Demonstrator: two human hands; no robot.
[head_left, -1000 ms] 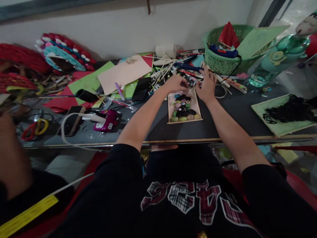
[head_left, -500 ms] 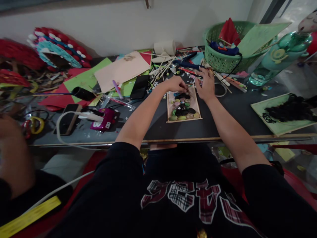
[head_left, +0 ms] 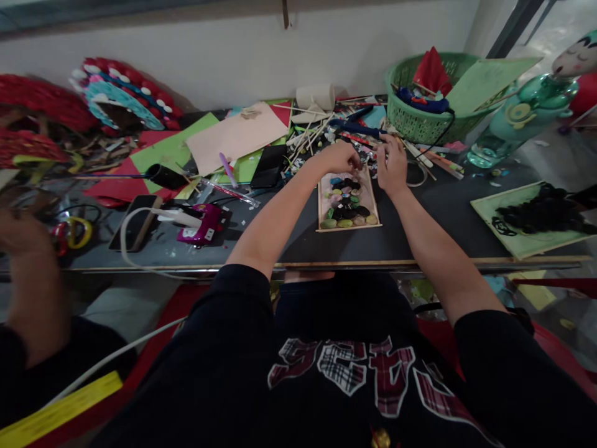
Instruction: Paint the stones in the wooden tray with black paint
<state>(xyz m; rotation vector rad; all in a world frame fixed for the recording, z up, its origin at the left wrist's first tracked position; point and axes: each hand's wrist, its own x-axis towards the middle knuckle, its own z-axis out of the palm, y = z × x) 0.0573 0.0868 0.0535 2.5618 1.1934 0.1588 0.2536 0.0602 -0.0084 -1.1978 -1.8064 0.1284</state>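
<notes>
Cluttered dark worktable (head_left: 443,205) spans mid-frame, green basket (head_left: 420,122) at upper right; at centre, a wooden tray (head_left: 347,228) of coloured pieces, left hand (head_left: 342,158) curled over its far end, right hand (head_left: 393,168) curled just beside, grips too small to tell

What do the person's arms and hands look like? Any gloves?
No gloves: the left hand and right hand are bare, like both forearms. Black sleeves end near the elbows, part of a black shirt with red-and-white plaid letters.
</notes>
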